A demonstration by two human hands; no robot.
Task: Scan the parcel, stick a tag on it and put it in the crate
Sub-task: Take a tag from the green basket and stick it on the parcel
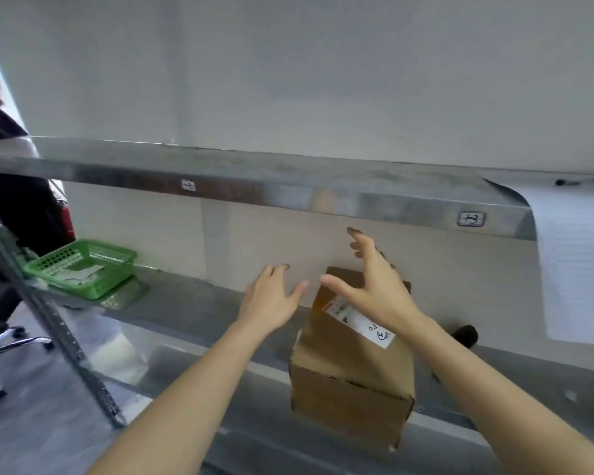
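Observation:
A brown cardboard parcel (pixel 354 365) stands on the lower metal shelf (pixel 192 313), jutting over its front edge. A white label with a barcode and handwriting (pixel 364 320) is stuck on its top. My right hand (pixel 374 282) hovers over the parcel's top with fingers spread, and I cannot tell whether it touches the box. Just left of the parcel, my left hand (pixel 271 296) is open with fingers apart and holds nothing. A dark handle-like object (pixel 465 334) lies right of the parcel, partly hidden by my right forearm.
A green plastic basket (pixel 83 267) with papers sits at the shelf's left end. An upper metal shelf (pixel 288 186) overhangs the hands. A lined paper sheet (pixel 576 262) hangs at the right. A person in dark clothes (pixel 18 200) and a chair base (pixel 0 351) are at the left.

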